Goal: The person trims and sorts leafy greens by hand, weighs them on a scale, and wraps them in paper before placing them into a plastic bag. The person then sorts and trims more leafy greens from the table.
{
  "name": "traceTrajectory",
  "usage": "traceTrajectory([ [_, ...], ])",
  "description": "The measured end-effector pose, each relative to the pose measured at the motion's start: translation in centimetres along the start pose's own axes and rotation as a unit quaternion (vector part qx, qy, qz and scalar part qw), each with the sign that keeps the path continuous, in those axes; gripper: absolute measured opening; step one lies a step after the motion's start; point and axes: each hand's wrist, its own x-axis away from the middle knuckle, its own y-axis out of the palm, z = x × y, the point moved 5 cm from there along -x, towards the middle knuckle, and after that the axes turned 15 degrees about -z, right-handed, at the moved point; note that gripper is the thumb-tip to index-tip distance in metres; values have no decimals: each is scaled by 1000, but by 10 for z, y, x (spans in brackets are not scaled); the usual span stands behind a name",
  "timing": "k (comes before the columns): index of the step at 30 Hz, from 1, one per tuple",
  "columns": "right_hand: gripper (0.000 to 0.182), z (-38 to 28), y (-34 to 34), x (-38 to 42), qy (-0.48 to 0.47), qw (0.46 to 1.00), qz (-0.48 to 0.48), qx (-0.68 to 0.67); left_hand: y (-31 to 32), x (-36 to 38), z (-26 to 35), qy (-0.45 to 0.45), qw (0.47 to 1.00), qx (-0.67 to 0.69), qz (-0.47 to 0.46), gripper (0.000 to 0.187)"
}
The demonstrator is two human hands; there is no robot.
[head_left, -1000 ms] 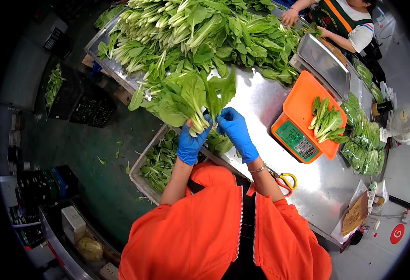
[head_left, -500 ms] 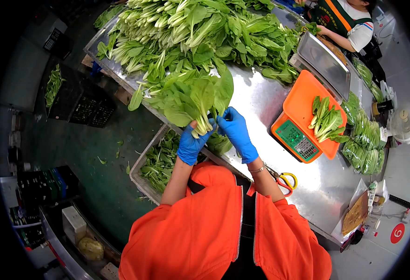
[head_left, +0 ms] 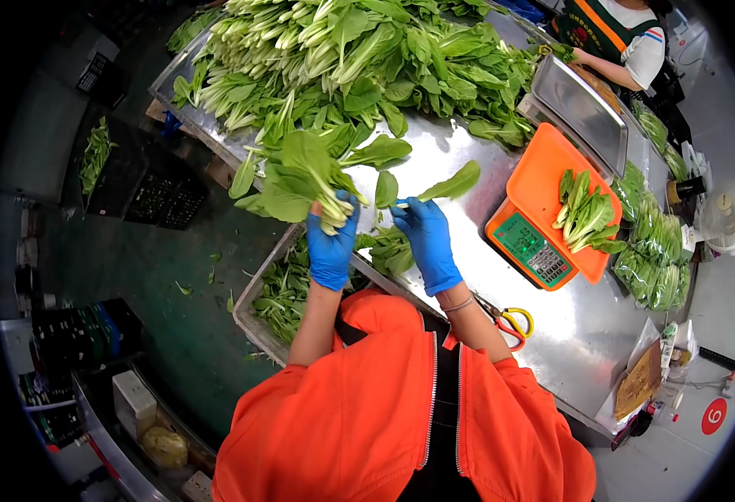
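Observation:
My left hand (head_left: pixel 331 244), in a blue glove, is closed round the pale stalks of a bunch of leafy greens (head_left: pixel 299 177) over the table's near edge. Its leaves fan out up and to the left. Just to the right, my right hand (head_left: pixel 426 240), gloved in blue too, pinches the stem of a loose green leaf (head_left: pixel 455 181) that points away to the right. A large heap of the same greens (head_left: pixel 367 58) covers the far part of the metal table (head_left: pixel 459 226). Below my hands, a crate (head_left: pixel 249 294) holds more loose leaves.
An orange scale (head_left: pixel 518 188) on my right bears a small bunch of greens (head_left: pixel 585 213). Scissors (head_left: pixel 510 325) lie by my right forearm. Bagged greens (head_left: pixel 653 263) line the right side, behind the scale. Across the table, a person (head_left: pixel 614 42) stands near a second scale (head_left: pixel 581 109).
My hands have moved apart. A leaf has come away from the bunch in my right fingers, while the bunch in my left hand has shifted slightly left.

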Motion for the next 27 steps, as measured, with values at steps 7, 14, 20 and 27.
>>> traceTrajectory([
  [7, 32, -11, 27, 12, 147, 948, -96, 266, 6, 0, 6, -12, 1000, 25, -2, 39],
  [14, 20, -12, 28, -4, 108, 972, -175, 110, 12, 4, -8, -64, 996, -47, -40, 51],
  [20, 26, -8, 21, -7, 108, 977, -183, 8, 13, -1, -4, -57, 993, -93, -45, 54],
  [27, 24, -15, 34, -5, 76, 962, -165, 202, -9, 3, -13, -70, 984, -151, 66, 40],
])
